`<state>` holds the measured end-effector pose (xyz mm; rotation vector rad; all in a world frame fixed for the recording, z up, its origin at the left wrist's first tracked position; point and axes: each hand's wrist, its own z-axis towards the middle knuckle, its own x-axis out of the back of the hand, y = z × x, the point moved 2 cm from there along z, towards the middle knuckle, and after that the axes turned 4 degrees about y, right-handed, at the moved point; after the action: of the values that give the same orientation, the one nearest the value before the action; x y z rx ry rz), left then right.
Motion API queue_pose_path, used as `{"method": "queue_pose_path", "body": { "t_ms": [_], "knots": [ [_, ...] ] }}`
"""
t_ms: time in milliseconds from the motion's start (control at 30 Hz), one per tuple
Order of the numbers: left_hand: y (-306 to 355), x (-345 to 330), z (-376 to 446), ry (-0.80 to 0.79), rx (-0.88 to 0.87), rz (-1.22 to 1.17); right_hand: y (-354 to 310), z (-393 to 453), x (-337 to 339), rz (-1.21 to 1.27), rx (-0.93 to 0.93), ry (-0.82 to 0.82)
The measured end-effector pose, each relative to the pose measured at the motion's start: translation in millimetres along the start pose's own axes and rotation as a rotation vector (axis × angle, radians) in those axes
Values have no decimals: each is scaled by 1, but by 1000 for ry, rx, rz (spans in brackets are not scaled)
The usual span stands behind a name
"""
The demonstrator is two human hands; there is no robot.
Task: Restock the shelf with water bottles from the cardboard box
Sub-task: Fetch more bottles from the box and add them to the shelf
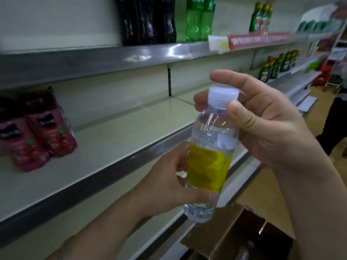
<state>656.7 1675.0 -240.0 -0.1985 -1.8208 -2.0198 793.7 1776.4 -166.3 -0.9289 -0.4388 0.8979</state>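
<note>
A clear water bottle (210, 152) with a white cap and a yellow label stands upright in mid-air in front of the shelf (112, 139). My left hand (169, 182) grips its lower body, fingers wrapped round the label and base. My right hand (262, 124) pinches the neck just under the cap between thumb and fingers. The open cardboard box (240, 233) sits below at the bottom right, flaps up, with a dark bottle shape dimly visible inside.
Two red juice bottles (35, 132) stand at the left of the middle shelf. Dark and green bottles (165, 19) fill the shelf above. More green bottles (276, 66) stand further right. A person in dark clothes (336, 117) stands at the aisle's right edge.
</note>
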Motion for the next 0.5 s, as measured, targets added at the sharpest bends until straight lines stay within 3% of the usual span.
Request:
{"method": "queue_pose_path", "body": {
  "t_ms": [233,500],
  "knots": [
    [34,31,-17,198,-150,-13,-26,25,-37,53,86,-7],
    [73,71,-42,406,-297,82,-31,32,-71,-139,137,-75]
  ]
}}
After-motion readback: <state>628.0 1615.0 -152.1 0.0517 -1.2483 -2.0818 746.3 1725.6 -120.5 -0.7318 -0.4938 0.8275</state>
